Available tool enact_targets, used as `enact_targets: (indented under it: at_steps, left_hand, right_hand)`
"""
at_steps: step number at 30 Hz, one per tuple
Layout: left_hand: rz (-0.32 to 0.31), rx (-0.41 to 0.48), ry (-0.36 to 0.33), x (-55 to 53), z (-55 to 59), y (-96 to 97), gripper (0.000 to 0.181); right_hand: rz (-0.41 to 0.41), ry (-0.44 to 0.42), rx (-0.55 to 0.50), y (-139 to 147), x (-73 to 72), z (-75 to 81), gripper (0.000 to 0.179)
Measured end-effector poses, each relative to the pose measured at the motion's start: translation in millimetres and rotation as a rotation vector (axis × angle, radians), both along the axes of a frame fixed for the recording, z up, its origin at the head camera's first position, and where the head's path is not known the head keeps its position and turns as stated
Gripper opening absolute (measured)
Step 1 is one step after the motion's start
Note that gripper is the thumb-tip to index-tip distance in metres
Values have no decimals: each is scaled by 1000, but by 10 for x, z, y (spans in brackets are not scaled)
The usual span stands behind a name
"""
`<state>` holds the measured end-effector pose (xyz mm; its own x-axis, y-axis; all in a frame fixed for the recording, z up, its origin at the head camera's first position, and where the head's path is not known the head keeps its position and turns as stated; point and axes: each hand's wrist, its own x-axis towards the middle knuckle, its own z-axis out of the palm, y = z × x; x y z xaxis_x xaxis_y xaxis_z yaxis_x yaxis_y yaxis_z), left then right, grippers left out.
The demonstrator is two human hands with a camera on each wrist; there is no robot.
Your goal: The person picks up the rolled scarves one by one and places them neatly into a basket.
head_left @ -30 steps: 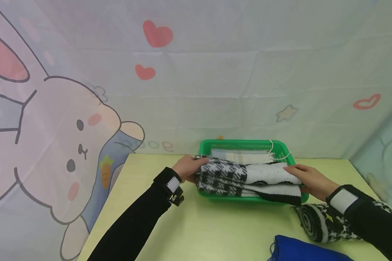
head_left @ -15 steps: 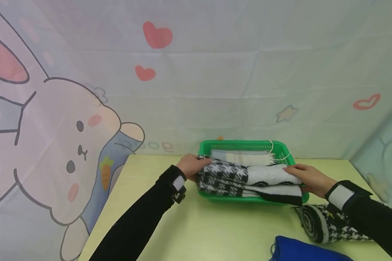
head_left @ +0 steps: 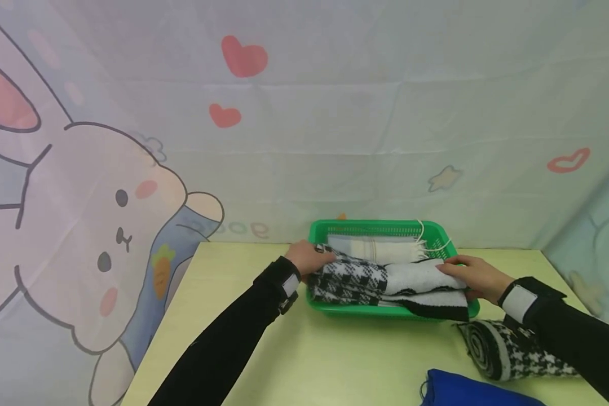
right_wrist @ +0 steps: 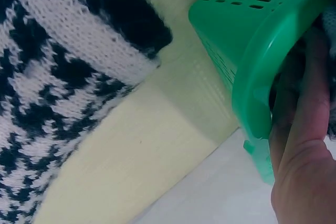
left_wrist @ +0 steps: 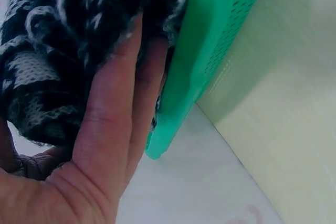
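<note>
Centrally, a folded black-and-white knitted cloth [head_left: 367, 276], houndstooth at one end and plain white at the other, lies across the front of a green perforated plastic basket [head_left: 367, 225], its black edge lapping over the near rim. The left hand [head_left: 307, 258] grips the patterned end; the right hand [head_left: 479, 277] holds the white end. Behind it lies a pale striped cloth with white fringe [head_left: 380, 250]. On the pale yellow bench [head_left: 355, 355] rest a rolled black-and-white knitted cloth [head_left: 538, 355] and a blue cloth [head_left: 477, 390], partly out of view. The folded knit looks soft, light and floppy (nothing fragile), so both ends seem the best hold, keeping its layers together.
</note>
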<state>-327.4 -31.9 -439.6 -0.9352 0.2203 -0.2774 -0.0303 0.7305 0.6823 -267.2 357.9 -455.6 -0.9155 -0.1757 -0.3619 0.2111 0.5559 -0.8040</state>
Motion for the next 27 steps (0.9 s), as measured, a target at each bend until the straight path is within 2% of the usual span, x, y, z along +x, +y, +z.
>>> enact_targets:
  at_steps: [3, 6, 18, 23, 27]
  left_hand:
    - [-42, -69, 24, -6, -12, 30, 42]
    - [-60, -87, 31, -7, -15, 54, 43]
    - [-46, -38, 99, 11, -72, 96, 36]
    - [-67, -55, 153, 53, -56, 112, 45]
    - [-76, -62, 198, 79, -93, 143, 48]
  right_hand:
    - [8, 0, 19, -11, -36, -17, 79]
    - [13, -2, 40, -19, -64, -30, 79]
    - [19, 49, 63, -47, -87, -50, 82]
    - [21, 74, 80, -80, -65, -22, 82]
    - [28, 101, 103, -101, -54, -8, 81]
